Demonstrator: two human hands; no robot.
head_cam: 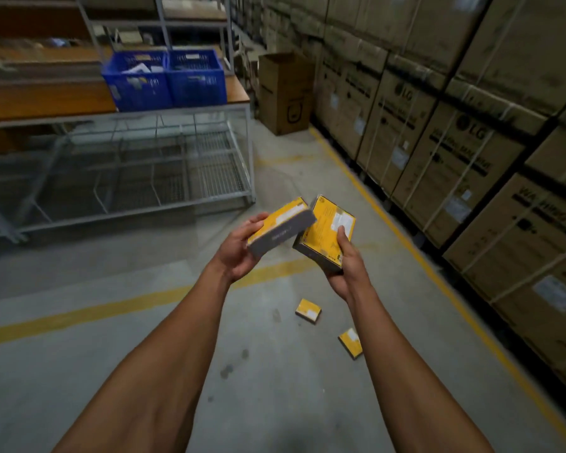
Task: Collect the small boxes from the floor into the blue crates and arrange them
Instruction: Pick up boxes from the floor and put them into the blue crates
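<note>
In the head view, the left hand (242, 248) grips one small yellow box (280, 227) by its long edges, and the right hand (345, 266) holds a second yellow box (327, 230) from below, thumb on its face. The two boxes touch at a corner, above the floor (144, 322). Two more small boxes (308, 310) (351, 343) lie on the floor near the yellow line. The two blue crates (138, 83) (196, 80) stand side by side on the counter (239, 89), well apart from the hands. The boxes seem light, stiff cardboard with smooth faces; I think gripping across the narrow edges is safest.
</note>
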